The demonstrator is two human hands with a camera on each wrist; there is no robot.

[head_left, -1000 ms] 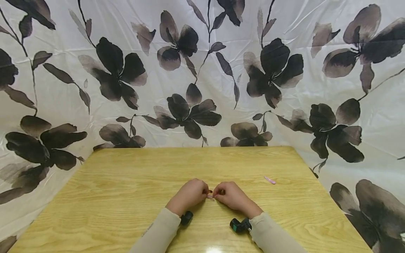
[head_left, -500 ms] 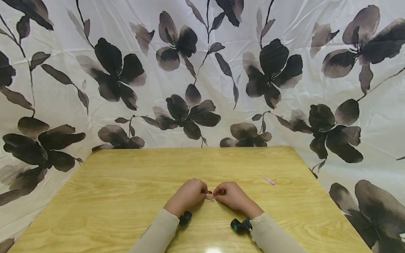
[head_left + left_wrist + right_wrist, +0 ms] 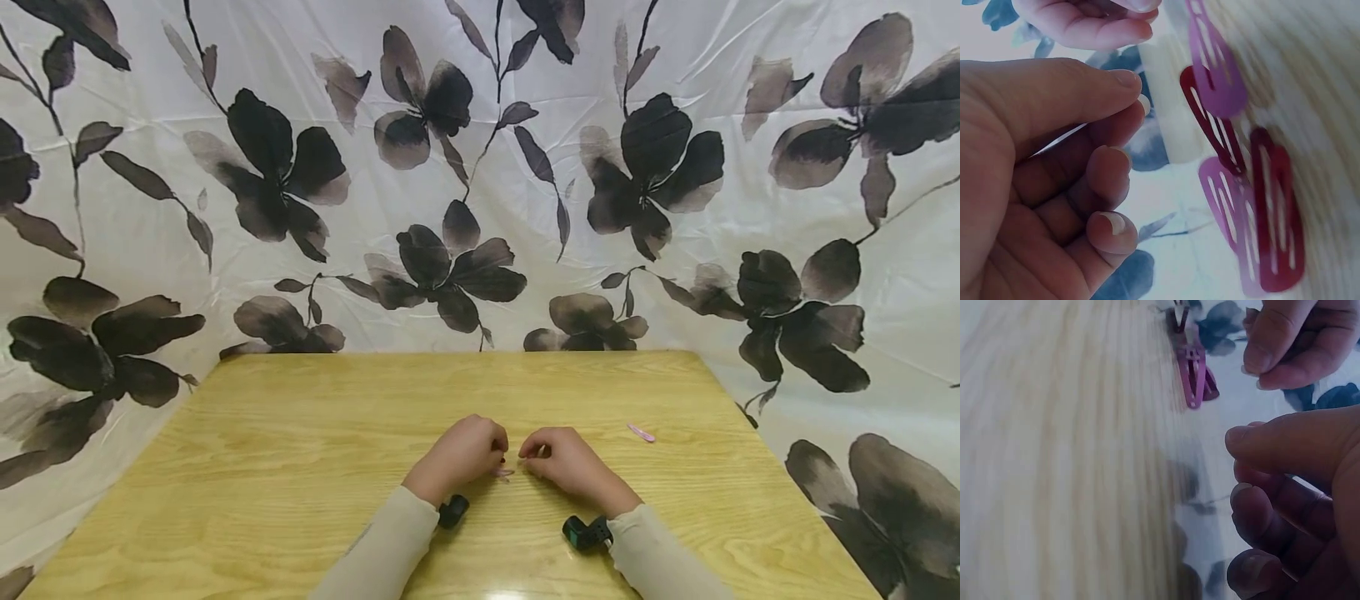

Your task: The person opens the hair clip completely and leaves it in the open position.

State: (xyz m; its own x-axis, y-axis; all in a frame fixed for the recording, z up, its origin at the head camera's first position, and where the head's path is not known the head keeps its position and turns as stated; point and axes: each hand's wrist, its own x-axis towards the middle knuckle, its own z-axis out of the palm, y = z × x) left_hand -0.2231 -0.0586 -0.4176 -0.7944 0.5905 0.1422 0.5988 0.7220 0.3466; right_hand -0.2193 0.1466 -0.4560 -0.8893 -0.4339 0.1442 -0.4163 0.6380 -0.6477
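In the head view, my left hand (image 3: 461, 452) and right hand (image 3: 567, 463) face each other a small distance apart, fingers curled loosely, nothing held. A small cluster of snap hair clips (image 3: 504, 472) lies on the table just below my left fingertips. The left wrist view shows several clips overlapping in a line: a pink hair clip (image 3: 1225, 103) at the top, a dark red hair clip (image 3: 1282, 280) at the bottom. Both thumbs meet their index fingers, beside the clips. In the right wrist view, the nearest pink clip (image 3: 1194, 401) sits left of the hands.
Another pink hair clip (image 3: 641, 432) lies by itself to the right, beyond my right hand. The wooden table (image 3: 300, 417) ends at a white floral cloth (image 3: 540, 250) hanging behind it. Black wrist cameras (image 3: 453, 511) are strapped under both sleeves.
My hands were close together, pinching at a red and a pink hair clip. They have now parted, the right hand shifting right, and the clips rest on the table.
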